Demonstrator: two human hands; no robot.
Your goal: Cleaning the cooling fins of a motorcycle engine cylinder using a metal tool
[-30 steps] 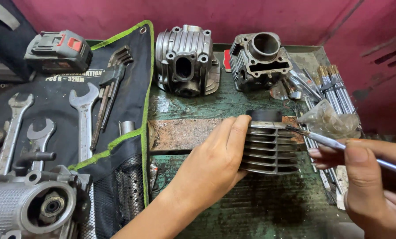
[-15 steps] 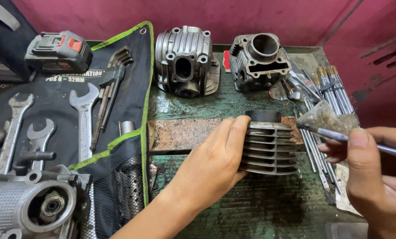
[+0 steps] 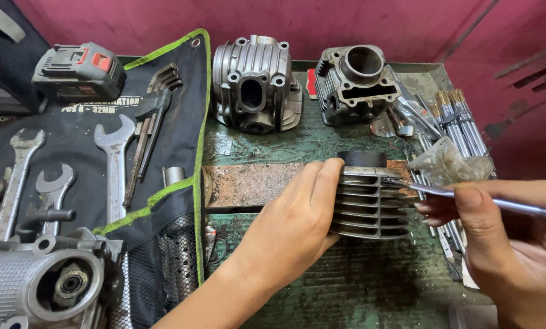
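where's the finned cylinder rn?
Head view, centre-right of the green bench: the finned cylinder sits gripped on its left side by the left hand, with the right hand holding a thin tool against its right edge.

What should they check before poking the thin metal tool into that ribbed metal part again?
1. Left hand steadies the ribbed metal part: ok, the fingers wrap its left side.
2. Right hand grips the thin metal tool: ok, held like a pen.
3. Tool tip meets the ribs: ok, it touches the part's upper right edge.
4. Part sits flat on the green bench: cannot tell, the hand hides its base.
5. Room on the right: not ok, long bolts and a crumpled plastic bag lie close to the tool.
6. Wrenches are out of the way: ok, they lie on the black tool roll at the left.
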